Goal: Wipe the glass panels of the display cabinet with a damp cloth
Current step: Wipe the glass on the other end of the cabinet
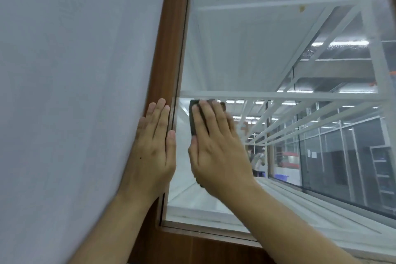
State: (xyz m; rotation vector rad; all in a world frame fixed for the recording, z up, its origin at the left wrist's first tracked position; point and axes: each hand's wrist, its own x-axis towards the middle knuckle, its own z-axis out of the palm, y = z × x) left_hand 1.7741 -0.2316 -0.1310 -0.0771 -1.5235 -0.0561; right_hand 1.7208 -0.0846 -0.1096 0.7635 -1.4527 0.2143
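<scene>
A glass panel [246, 53] fills the right of the view, set in a brown wooden frame [171, 49]. My right hand [216, 146] lies flat with straight fingers on a dark cloth [193, 118] and presses it against the glass near the panel's left edge. Only the cloth's left edge and top corner show past my fingers. My left hand [155, 146] rests flat with straight fingers on the wooden frame, just left of the cloth.
A white wall [75, 92] covers the left half of the view. White shelf bars [278, 95] show behind the glass, with reflections of ceiling lights. The frame's bottom rail [214, 236] runs below my arms.
</scene>
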